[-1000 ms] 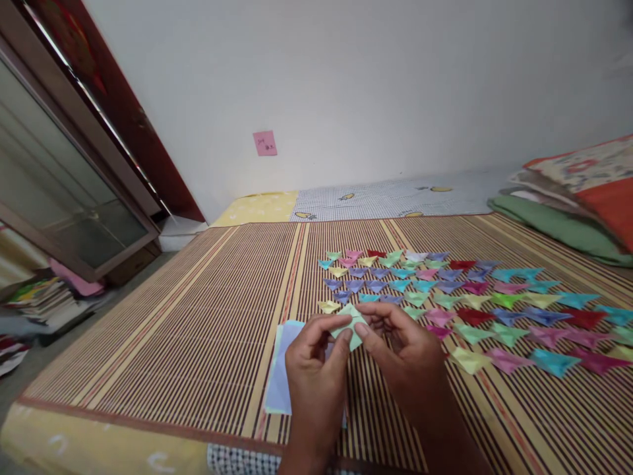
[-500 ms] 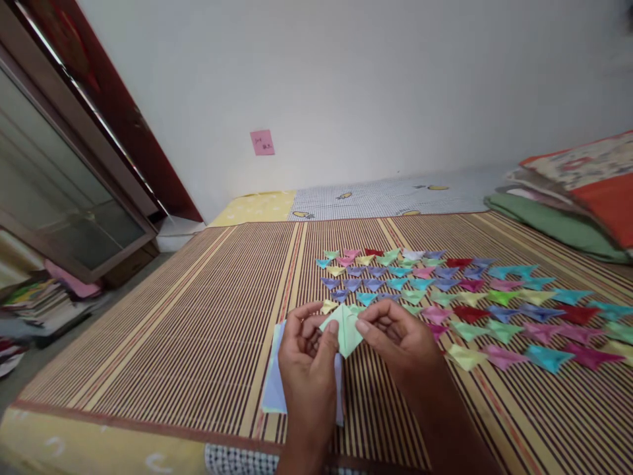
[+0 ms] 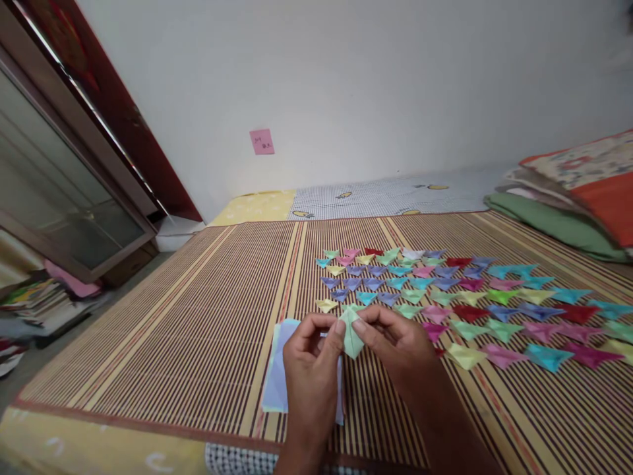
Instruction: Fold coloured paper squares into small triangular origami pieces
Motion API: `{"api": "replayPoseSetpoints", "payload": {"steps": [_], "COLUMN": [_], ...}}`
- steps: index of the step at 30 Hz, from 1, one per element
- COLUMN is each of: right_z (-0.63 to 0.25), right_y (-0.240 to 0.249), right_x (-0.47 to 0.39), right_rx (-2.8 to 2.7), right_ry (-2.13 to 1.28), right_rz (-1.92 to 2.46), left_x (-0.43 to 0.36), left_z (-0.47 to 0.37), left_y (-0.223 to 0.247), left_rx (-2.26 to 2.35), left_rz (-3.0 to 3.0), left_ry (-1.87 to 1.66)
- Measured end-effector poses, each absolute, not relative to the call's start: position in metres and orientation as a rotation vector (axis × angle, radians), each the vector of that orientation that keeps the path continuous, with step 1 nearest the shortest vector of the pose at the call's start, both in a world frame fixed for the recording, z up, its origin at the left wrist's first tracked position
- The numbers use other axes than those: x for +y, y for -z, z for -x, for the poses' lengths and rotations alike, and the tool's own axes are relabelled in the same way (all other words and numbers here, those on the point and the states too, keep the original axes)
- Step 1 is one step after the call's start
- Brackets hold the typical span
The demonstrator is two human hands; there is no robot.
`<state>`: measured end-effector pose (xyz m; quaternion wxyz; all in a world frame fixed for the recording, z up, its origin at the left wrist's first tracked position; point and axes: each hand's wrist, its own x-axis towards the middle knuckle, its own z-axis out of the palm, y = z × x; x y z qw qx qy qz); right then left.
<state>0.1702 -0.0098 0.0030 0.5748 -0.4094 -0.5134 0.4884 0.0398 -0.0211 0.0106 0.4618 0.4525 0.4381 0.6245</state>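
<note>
A folded light green origami paper point(image 3: 353, 340) with a centre crease points downward between my hands. My left hand point(image 3: 312, 353) pinches its left edge, thumb in front and fingers curled behind. On the opposite edge, the thumb and fingers of my right hand point(image 3: 395, 340) press together on the same paper. Beneath and to the left of my left hand lies a stack of pale blue paper sheets point(image 3: 275, 369), partly covered by that hand. Rows of folded paper boats or similar pointed shapes point(image 3: 466, 356) in many colours spread out beyond my right hand.
Everything rests on a striped bamboo mat point(image 3: 198, 330). Folded bedding point(image 3: 558, 224) is piled at the right. A pink note point(image 3: 262, 141) sticks to the white wall. Books point(image 3: 42, 307) are stacked low at the left, below a glass-panelled door point(image 3: 64, 165).
My hands have come closer together at the green paper, which now looks narrower, its sides drawn in. A yellow folded piece behind the left fingers shows more fully.
</note>
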Motion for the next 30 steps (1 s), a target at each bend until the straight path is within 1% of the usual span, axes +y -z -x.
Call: {"api": "replayPoseSetpoints", "payload": {"steps": [9, 15, 19, 23, 26, 30], "right_z": [-0.175, -0.166, -0.166, -0.166, -0.165, -0.167], "right_y": [-0.006, 0.000, 0.003, 0.003, 0.002, -0.002], "right_x": [-0.009, -0.008, -0.005, -0.006, -0.008, -0.010], "right_rx": [-1.231, -1.014, -0.984, -0.973, -0.978, -1.093], "right_ry": [-1.057, -1.069, -1.089, -1.002, -0.899, -0.885], "right_rz": [1.003, 0.914, 0.856, 0.849, 0.857, 0.919], "left_x": [-0.024, -0.026, -0.027, -0.026, -0.025, -0.023], "left_z": [-0.043, -0.042, -0.043, -0.047, -0.048, -0.045], "left_y": [-0.012, -0.013, -0.015, -0.017, -0.017, -0.011], "left_rx": [1.150, 1.151, 1.180, 1.191, 1.120, 0.951], "left_rz": [-1.242, -1.198, -1.211, -1.167, -1.098, -0.958], "left_ry": [-1.494, -1.552, -1.543, -1.511, -1.457, -1.447]}}
